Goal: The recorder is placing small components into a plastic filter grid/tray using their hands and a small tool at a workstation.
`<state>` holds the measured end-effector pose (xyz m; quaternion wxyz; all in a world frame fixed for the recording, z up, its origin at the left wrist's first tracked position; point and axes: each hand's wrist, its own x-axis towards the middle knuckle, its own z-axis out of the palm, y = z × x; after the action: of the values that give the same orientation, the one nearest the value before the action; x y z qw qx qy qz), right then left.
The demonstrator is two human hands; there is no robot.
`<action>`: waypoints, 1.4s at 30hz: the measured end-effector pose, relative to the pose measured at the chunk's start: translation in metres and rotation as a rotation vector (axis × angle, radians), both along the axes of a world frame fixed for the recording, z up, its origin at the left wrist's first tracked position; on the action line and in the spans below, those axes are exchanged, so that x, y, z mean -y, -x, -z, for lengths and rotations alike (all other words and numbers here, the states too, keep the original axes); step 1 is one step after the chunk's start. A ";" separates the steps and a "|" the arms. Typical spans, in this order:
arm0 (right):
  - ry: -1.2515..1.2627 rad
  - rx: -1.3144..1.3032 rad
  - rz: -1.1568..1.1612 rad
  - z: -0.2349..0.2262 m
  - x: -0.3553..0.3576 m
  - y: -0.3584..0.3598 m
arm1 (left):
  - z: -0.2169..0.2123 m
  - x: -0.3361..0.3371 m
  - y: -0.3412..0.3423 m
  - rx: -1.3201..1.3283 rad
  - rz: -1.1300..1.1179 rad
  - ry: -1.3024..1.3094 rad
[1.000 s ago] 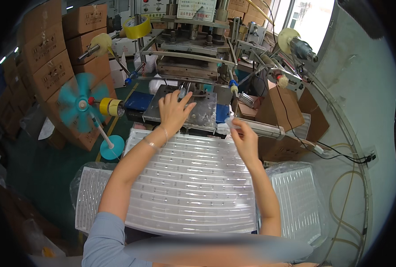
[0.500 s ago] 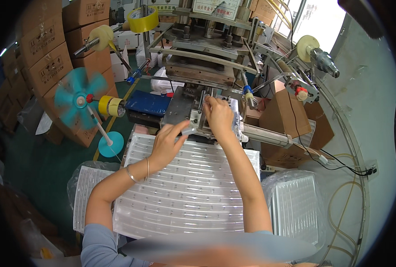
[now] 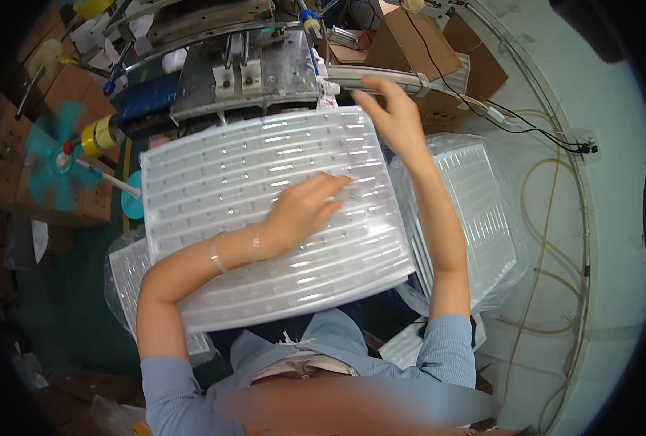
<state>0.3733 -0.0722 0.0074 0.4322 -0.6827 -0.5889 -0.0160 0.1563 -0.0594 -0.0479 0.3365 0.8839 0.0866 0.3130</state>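
A large white ribbed plastic tray (image 3: 214, 294) with rows of small clear pieces lies across my front, below the machine. My left hand (image 3: 301, 211), with bracelets at its wrist, hovers over or rests on the tray's middle, fingers stretched toward the right; I cannot tell whether it touches the pieces. My right hand (image 3: 394, 120) is just beyond the tray's far right corner, its thumb and fingers apart with nothing seen between them. Ahead, a metal machine bed (image 3: 287, 76) carries a small fixture (image 3: 237, 78) that neither hand touches.
To the right, more ribbed trays (image 3: 475, 218) sit in clear plastic wrap, with another tray stack (image 3: 130, 280) at the left. A teal fan (image 3: 63, 161) spins beside cartons. An open cardboard box (image 3: 414, 43) and hanging black cables (image 3: 537, 131) are at the far right.
My view has tilted down and shifted right. Both hands have left the machine's fixture: the left is now over the tray, the right beside its far right corner.
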 end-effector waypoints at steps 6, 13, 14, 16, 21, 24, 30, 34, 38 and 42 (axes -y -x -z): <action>0.061 -0.125 -0.087 -0.014 0.064 0.016 | 0.053 0.060 -0.059 -0.238 -0.013 -0.436; 0.027 -0.105 -0.191 -0.003 0.082 0.067 | 0.002 0.049 0.005 -0.252 -0.085 -0.420; 0.023 -0.047 -0.239 -0.002 0.074 0.085 | -0.011 0.031 0.035 -0.316 -0.120 -0.320; -0.009 0.016 -0.340 0.008 0.058 0.118 | -0.023 0.000 0.094 -0.134 -0.347 -0.126; -0.050 0.205 -0.747 0.030 0.033 0.215 | -0.060 -0.034 0.209 -0.002 -0.838 0.054; 0.004 0.434 -1.015 0.052 0.027 0.261 | -0.061 -0.040 0.235 0.073 -0.902 0.011; 0.216 0.804 -1.044 0.076 0.016 0.290 | -0.037 -0.057 0.224 0.069 -0.918 0.021; 0.231 0.177 -1.096 0.036 0.005 0.236 | -0.026 -0.076 0.175 0.112 -0.840 -0.005; 0.192 -0.248 -0.634 0.005 -0.007 0.158 | -0.025 -0.110 0.112 0.134 -0.802 -0.247; 0.094 -0.319 -0.258 -0.002 -0.027 0.092 | -0.034 -0.161 0.039 0.183 -0.911 -0.694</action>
<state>0.2816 -0.0451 0.0097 0.4860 -0.6149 -0.5958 0.1755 0.1172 0.1014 -0.0135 -0.1354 0.7855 0.3210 0.5116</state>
